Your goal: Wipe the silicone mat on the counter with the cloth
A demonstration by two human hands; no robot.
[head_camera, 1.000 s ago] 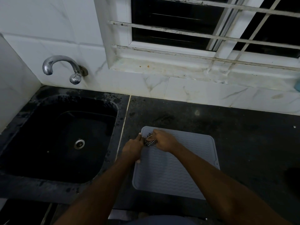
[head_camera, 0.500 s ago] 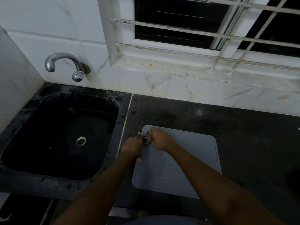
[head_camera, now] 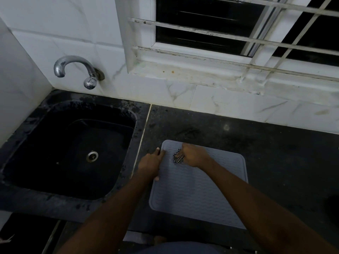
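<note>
1. The counter (head_camera: 266, 153) was dark, speckled stone; a black sink (head_camera: 45, 195) sat at its left.
2. The silicone mat (head_camera: 192, 195), grey, ribbed, round-cornered, lay flat on it.
3. The left hand (head_camera: 149, 165) rested at the mat's left edge, fingers loosely curled, gripping nothing.
4. The right hand (head_camera: 193, 154) had fingers closed around the cloth.
5. The cloth (head_camera: 178, 158), checkered and bunched, pressed the mat's far-left corner.

Black counter (head_camera: 275, 153) under grey silicone mat (head_camera: 192, 195)

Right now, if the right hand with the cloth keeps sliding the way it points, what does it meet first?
Probably the mat's raised far-left rim, then bare counter. The right hand points up-left; the left hand sits off that line.
</note>
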